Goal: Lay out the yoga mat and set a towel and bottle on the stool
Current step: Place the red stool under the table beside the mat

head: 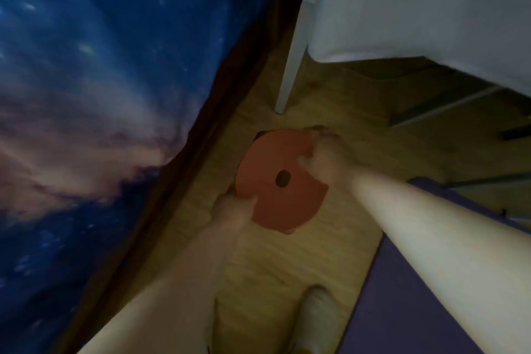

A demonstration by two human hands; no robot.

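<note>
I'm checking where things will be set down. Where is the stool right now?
In the head view the red round stool stands mid-frame on the wood floor, gripped by the left hand and right hand, between the starry blue bedspread and the purple mat.

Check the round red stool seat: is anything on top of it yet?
No towel or bottle shows on the stool. Only the hands grip its rim: left hand at the near-left edge, right hand at the far-right. What is under the seat is hidden.

No readable text, labels, brands or numbers; frame blurred.
</note>
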